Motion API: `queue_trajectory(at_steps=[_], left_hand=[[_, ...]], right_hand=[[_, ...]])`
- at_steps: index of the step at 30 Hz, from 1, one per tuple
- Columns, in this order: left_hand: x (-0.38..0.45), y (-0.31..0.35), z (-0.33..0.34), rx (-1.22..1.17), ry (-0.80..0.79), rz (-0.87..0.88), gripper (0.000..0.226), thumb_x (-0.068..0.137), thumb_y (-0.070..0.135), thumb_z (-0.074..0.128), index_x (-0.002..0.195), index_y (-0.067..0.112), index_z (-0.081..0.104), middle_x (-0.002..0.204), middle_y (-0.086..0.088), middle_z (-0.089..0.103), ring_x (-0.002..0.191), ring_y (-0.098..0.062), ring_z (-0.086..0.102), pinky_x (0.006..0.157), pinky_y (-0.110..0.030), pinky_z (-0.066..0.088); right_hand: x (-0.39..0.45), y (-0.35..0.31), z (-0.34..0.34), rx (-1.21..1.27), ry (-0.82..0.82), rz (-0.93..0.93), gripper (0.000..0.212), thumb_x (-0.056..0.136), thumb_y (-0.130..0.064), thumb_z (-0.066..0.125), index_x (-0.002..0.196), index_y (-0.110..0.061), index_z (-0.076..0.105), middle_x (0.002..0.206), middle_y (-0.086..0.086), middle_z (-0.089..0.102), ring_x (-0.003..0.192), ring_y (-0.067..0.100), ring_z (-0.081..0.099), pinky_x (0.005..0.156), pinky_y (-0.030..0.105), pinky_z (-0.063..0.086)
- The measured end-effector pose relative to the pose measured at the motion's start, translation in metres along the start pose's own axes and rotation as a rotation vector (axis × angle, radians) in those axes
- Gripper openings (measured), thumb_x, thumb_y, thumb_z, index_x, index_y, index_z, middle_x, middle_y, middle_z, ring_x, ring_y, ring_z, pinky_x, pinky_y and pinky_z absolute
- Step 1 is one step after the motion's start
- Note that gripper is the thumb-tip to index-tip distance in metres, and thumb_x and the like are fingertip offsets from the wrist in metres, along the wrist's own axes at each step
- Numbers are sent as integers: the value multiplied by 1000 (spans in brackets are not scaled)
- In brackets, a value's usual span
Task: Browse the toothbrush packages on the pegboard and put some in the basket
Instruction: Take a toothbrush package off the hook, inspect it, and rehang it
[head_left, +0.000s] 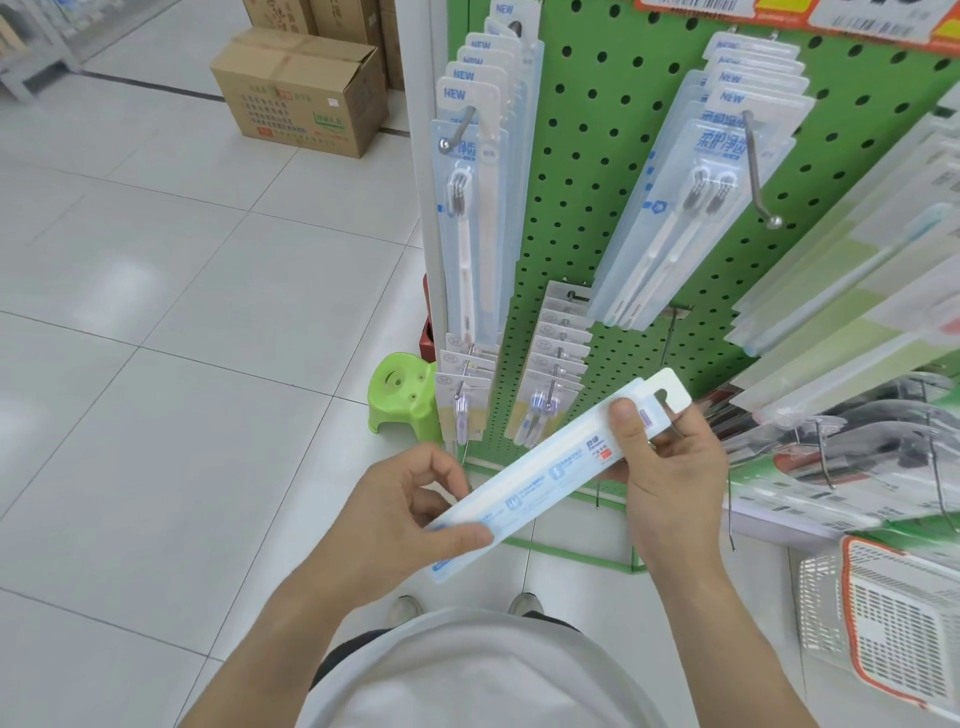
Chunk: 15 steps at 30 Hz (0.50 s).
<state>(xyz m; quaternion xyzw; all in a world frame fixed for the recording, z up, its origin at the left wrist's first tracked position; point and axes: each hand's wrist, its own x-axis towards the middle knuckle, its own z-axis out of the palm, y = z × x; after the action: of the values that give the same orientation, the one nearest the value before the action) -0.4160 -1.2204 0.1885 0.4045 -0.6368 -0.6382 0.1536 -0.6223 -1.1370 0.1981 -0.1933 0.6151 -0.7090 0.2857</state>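
- Head view: I hold one pack (558, 467) across my front with both hands, its printed back turned up, so that I can read it before I decide.
- My left hand (400, 525) pinches the bottom end, thumb on top and fingers curled beneath; that steadies the long, light pack without hiding the print.
- My right hand (670, 467) grips the hang-tab end, thumb pressed on the face, fingers wrapped behind.
- The pack is off its hook, level with my waist and in front of the pegboard (618, 171), where more packs (470, 208) hang in rows.
- The basket (883, 629) sits low at my right, well apart from the pack; its open top is what I judge I must reach next, probably with my right hand alone.
- A green stool (400, 395) stands by the board's foot.
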Motion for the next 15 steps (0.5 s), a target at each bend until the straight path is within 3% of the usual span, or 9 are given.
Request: queue_trajectory(at_steps=[4, 7, 10, 12, 15], left_hand=[[2, 6, 12, 142, 42, -19, 33, 73, 27, 90, 72, 26, 57, 66, 4, 60, 54, -13, 55, 51, -21, 37], [4, 7, 22, 344, 119, 52, 36, 80, 45, 80, 61, 35, 51, 51, 13, 45, 48, -7, 37, 49, -18, 29], [8, 6, 22, 474, 121, 92, 40, 81, 70, 61, 58, 40, 48, 50, 13, 43, 49, -9, 37, 49, -22, 29], [11, 0, 19, 505, 139, 101, 61, 82, 83, 47, 56, 29, 44, 50, 10, 41, 49, -11, 36, 48, -24, 27], [13, -1, 21, 610, 139, 132, 66, 87, 83, 29, 53, 27, 43, 49, 8, 42, 49, -11, 39, 47, -24, 28]], right_hand=[[-12, 1, 10, 1, -33, 0, 17, 88, -27, 63, 92, -12, 67, 62, -10, 65, 58, 7, 64, 50, 24, 56], [-21, 5, 16, 30, -89, 29, 18, 88, -23, 62, 93, -6, 66, 68, -2, 71, 63, 11, 69, 53, 26, 58], [-25, 8, 16, 70, -176, 77, 21, 86, -14, 65, 102, 0, 63, 93, 6, 78, 77, 20, 75, 60, 33, 62], [-28, 11, 16, 74, -237, 102, 27, 81, -8, 70, 106, -1, 62, 102, 7, 77, 81, 26, 76, 63, 36, 62], [-32, 12, 16, 36, -268, 136, 35, 78, 2, 75, 108, -6, 59, 104, 3, 77, 82, 29, 76, 62, 37, 62]])
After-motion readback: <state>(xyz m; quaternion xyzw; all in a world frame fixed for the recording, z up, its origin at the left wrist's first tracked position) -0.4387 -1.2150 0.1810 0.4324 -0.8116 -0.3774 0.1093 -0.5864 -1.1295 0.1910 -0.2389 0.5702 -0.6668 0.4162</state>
